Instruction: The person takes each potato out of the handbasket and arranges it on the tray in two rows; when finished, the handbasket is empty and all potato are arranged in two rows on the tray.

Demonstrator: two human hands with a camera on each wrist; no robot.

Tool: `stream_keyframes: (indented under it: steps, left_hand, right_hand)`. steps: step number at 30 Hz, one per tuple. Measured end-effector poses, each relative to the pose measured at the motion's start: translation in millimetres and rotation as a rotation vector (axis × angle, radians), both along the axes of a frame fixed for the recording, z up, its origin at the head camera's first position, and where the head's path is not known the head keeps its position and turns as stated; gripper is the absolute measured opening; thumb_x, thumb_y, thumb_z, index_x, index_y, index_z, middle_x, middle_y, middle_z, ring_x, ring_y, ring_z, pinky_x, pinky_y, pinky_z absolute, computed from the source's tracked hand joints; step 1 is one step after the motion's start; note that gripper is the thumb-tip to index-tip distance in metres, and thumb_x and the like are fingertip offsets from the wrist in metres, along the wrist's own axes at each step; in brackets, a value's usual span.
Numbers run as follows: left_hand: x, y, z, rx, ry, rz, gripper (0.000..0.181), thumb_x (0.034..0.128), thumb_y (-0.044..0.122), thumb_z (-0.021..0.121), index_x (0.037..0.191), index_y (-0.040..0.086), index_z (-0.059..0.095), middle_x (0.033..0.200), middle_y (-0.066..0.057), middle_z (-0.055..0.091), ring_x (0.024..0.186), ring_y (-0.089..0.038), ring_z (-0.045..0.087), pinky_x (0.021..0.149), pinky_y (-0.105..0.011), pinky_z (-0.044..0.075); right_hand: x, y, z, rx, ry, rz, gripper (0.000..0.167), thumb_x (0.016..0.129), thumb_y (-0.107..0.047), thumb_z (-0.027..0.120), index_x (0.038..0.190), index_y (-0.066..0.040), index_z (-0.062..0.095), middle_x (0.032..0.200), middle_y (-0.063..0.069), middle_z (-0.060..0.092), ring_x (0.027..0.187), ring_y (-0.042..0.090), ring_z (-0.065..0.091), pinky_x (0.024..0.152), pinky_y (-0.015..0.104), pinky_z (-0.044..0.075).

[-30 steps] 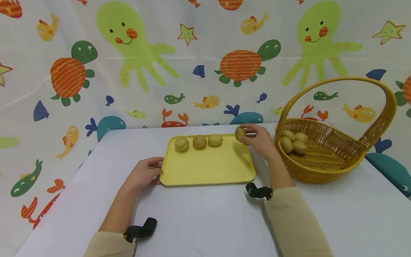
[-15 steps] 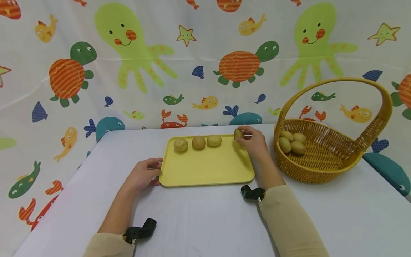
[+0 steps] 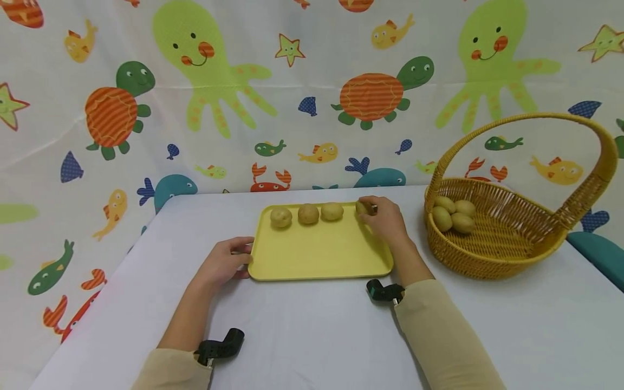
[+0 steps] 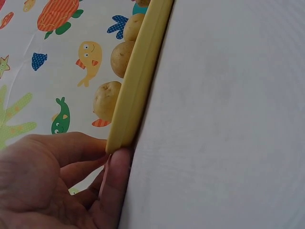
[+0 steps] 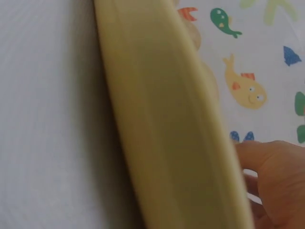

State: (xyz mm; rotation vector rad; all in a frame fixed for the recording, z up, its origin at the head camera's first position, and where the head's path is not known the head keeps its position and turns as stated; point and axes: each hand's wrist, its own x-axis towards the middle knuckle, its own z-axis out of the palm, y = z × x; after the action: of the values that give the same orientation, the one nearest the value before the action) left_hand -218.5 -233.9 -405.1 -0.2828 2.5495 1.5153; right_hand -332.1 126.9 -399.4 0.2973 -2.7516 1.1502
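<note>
A yellow tray (image 3: 317, 252) lies on the white table, with three potatoes (image 3: 308, 214) in a row along its far side. At the tray's far right corner my right hand (image 3: 388, 221) holds another potato (image 3: 363, 209) by the fingertips, low over or on the tray. The right wrist view shows only part of that hand (image 5: 281, 181) behind the tray's side; its potato is hidden there. My left hand (image 3: 225, 261) touches the tray's left edge with loosely bent fingers. The left wrist view shows this hand (image 4: 52, 176) against the tray's near corner.
To the right of the tray stands a wicker basket (image 3: 463, 264) with a tall arched handle (image 3: 531, 116). Several potatoes (image 3: 462, 222) sit in its left part. A cloth (image 3: 292, 92) printed with sea animals hangs behind the table.
My right hand has lowered the potato to the tray's far right corner, slightly leftward. The left hand keeps its place at the tray's left edge. The head view has shifted slightly.
</note>
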Motion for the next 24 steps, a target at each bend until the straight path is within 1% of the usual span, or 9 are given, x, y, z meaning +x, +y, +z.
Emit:
stream_keyframes:
  steps: [2, 5, 8, 13, 18, 24]
  left_hand:
    - [-0.2, 1.0, -0.3, -0.001, -0.003, 0.008, 0.055, 0.0986, 0.009, 0.058, 0.153, 0.007, 0.048, 0.137, -0.019, 0.054, 0.105, -0.027, 0.062, 0.077, -0.027, 0.062]
    - [0.3, 1.0, -0.7, -0.006, -0.001, 0.009, 0.056, 0.0986, 0.01, 0.058, 0.153, 0.007, 0.048, 0.138, -0.019, 0.054, 0.106, -0.027, 0.061, 0.078, -0.027, 0.063]
    - [0.4, 1.1, -1.1, -0.003, 0.001, 0.004, 0.056, 0.0984, 0.009, 0.058, 0.153, 0.007, 0.048, 0.138, -0.019, 0.053, 0.107, -0.027, 0.061, 0.078, -0.028, 0.063]
    - [0.5, 1.2, -0.9, 0.004, 0.001, 0.008, 0.055, 0.0982, 0.009, 0.058, 0.153, 0.007, 0.048, 0.138, -0.019, 0.053, 0.106, -0.027, 0.061, 0.078, -0.027, 0.063]
    - [-0.3, 1.3, -0.9, 0.004, 0.002, 0.009, 0.055, 0.0983, 0.009, 0.058, 0.153, 0.007, 0.048, 0.139, -0.019, 0.054, 0.107, -0.027, 0.061, 0.078, -0.027, 0.062]
    - [-1.0, 0.9, -1.2, -0.003, 0.0, 0.005, 0.055, 0.0984, 0.009, 0.058, 0.153, 0.007, 0.049, 0.139, -0.019, 0.054, 0.106, -0.027, 0.061, 0.078, -0.027, 0.062]
  right_hand:
    - [-0.2, -0.4, 0.0, 0.051, 0.005, 0.005, 0.047, 0.096, -0.015, 0.072, 0.141, -0.01, 0.063, 0.138, 0.021, 0.061, 0.122, 0.038, 0.058, 0.107, 0.052, 0.048]
    - [-0.9, -0.7, 0.2, 0.074, 0.002, 0.006, 0.048, 0.096, -0.014, 0.071, 0.143, -0.011, 0.062, 0.136, 0.022, 0.062, 0.12, 0.038, 0.058, 0.107, 0.052, 0.048]
    - [-0.7, -0.5, 0.5, 0.068, -0.007, 0.007, 0.05, 0.096, -0.012, 0.07, 0.144, -0.011, 0.061, 0.136, 0.022, 0.061, 0.12, 0.038, 0.059, 0.106, 0.052, 0.049]
    - [-1.3, -1.1, -0.2, 0.062, -0.024, 0.013, 0.049, 0.095, -0.011, 0.069, 0.143, -0.013, 0.063, 0.139, 0.022, 0.06, 0.124, 0.039, 0.058, 0.107, 0.052, 0.049]
    - [-2.2, -1.3, -0.9, 0.068, -0.053, 0.01, 0.045, 0.096, -0.014, 0.068, 0.141, -0.016, 0.065, 0.141, 0.021, 0.059, 0.128, 0.039, 0.057, 0.108, 0.054, 0.048]
    - [-2.1, -1.2, -1.2, 0.052, -0.072, 0.009, 0.045, 0.097, -0.018, 0.069, 0.142, -0.016, 0.064, 0.142, 0.02, 0.059, 0.13, 0.038, 0.056, 0.11, 0.053, 0.047]
